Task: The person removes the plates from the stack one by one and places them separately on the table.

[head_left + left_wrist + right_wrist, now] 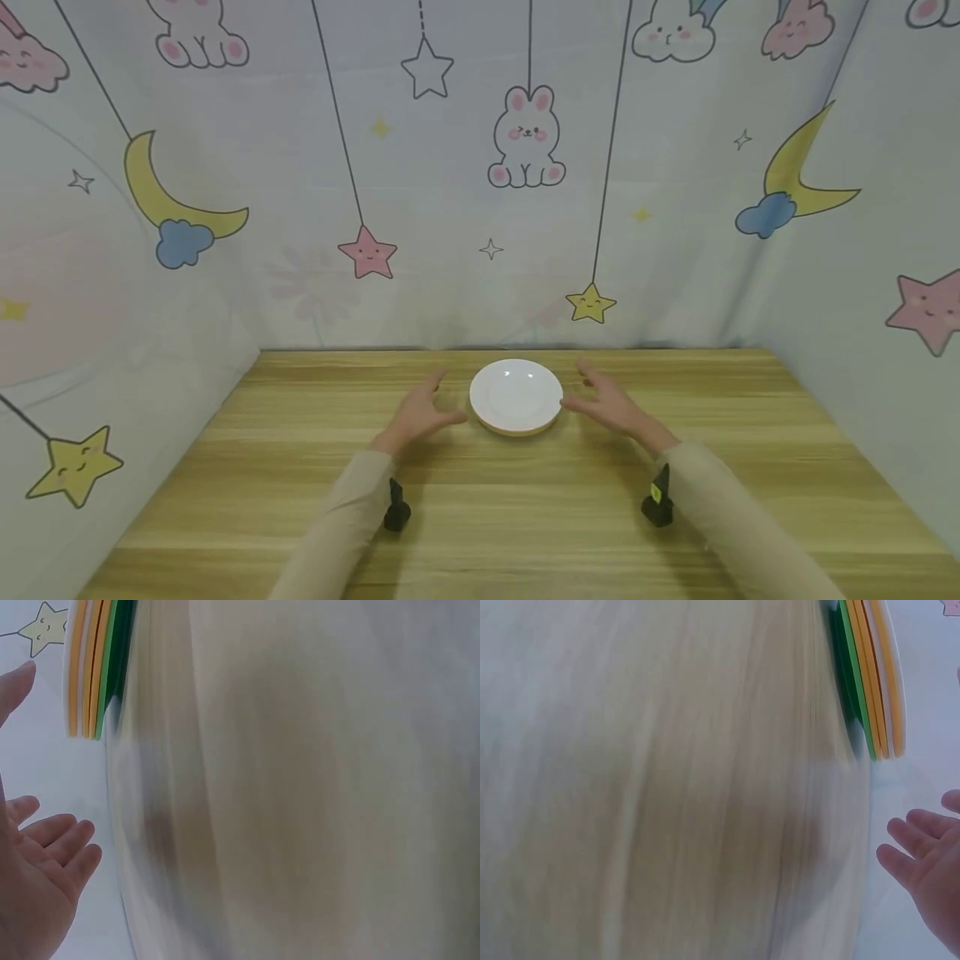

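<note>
A stack of plates [516,397] rests on the wooden table, with a white plate uppermost. Edge-on in the left wrist view, the stack [91,671] shows white and orange rims above a green plate [118,656] at the bottom. My left hand [420,414] is held to the left of the stack, fingers spread and thumb pointing towards the rim. On the other side my right hand [613,408] mirrors it, its thumb tip right at the white rim. In the right wrist view its fingers [911,840] are loosely extended, and nothing is held in either hand.
The wooden table top [525,517] runs back to a pale fabric wall [450,183] printed with stars, moons and rabbits. Similar fabric stands along both sides. A small black device [397,507] sits at the left wrist, another black device [658,500] at the right wrist.
</note>
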A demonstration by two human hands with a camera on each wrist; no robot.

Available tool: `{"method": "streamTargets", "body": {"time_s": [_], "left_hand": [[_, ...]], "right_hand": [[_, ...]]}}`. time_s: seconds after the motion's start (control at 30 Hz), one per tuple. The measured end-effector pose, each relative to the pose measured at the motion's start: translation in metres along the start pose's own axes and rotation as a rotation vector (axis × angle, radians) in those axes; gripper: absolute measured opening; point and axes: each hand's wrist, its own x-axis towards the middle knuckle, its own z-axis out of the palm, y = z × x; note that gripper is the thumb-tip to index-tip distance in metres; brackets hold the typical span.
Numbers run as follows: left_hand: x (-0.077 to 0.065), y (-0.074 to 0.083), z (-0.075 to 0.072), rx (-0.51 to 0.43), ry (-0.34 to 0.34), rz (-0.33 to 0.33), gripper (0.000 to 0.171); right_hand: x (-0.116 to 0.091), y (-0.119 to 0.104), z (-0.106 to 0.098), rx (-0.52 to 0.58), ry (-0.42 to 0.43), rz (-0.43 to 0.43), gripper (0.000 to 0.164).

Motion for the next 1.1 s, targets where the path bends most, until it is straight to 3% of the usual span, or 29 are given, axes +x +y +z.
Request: {"method": "streamTargets", "body": {"time_s": [0.17, 0.53, 0.83, 1.1], "left_hand": [[0.002, 0.003, 0.010, -0.010, -0.006, -0.007, 0.093], [0.005, 0.015, 0.025, -0.046, -0.034, -0.032, 0.089], [0.011, 0.021, 0.031, -0.086, -0.065, -0.009, 0.086], [0.014, 0.025, 0.033, -0.078, -0.105, -0.045, 0.096]], "right_hand": [[0.002, -0.003, 0.008, 0.024, -0.016, 0.041, 0.084], [0.011, -0.009, 0.022, 0.056, -0.008, 0.050, 0.082], [0.017, -0.013, 0.031, 0.076, 0.011, 0.075, 0.077], [0.021, -0.013, 0.035, 0.068, 0.013, 0.076, 0.074]]}}
